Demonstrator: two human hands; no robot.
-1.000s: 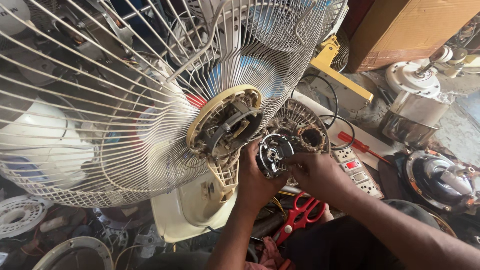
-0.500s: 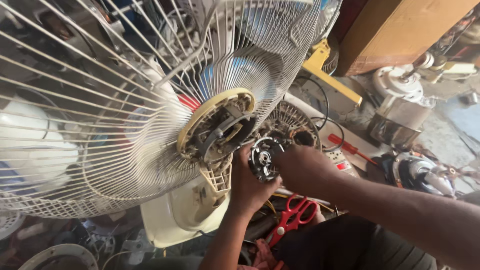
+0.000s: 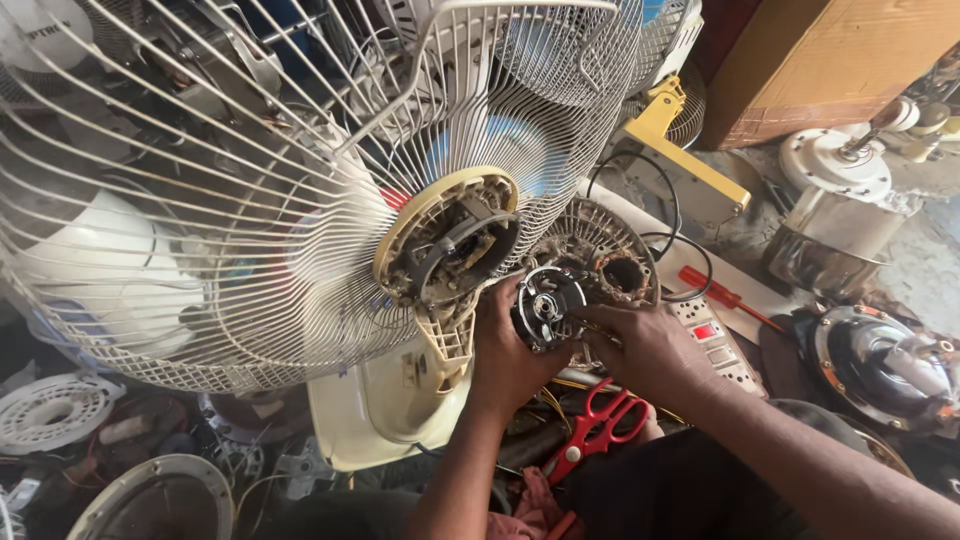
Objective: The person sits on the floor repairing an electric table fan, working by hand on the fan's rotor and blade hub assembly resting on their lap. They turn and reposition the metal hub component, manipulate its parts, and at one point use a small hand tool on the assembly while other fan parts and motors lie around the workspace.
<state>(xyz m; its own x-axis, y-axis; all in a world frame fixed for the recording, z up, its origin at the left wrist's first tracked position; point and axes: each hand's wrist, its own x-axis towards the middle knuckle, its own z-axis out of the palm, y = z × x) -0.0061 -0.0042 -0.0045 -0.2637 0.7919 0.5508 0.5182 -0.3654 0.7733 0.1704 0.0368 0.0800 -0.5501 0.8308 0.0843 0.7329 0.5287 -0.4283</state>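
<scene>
Head view shows your left hand (image 3: 510,350) and right hand (image 3: 640,350) both wrapped around a small round fan motor (image 3: 548,305), held between them just below the centre of the picture. Your left fingers curl over its near edge; your right fingers grip its far side. It sits just beside the cream motor housing (image 3: 445,245) behind a white wire fan guard (image 3: 200,200). Just behind your hands lies a dusty stator winding (image 3: 600,250). Red-handled scissors (image 3: 595,430) rest under your right wrist, and a red screwdriver (image 3: 715,293) lies near a white power strip (image 3: 710,340).
</scene>
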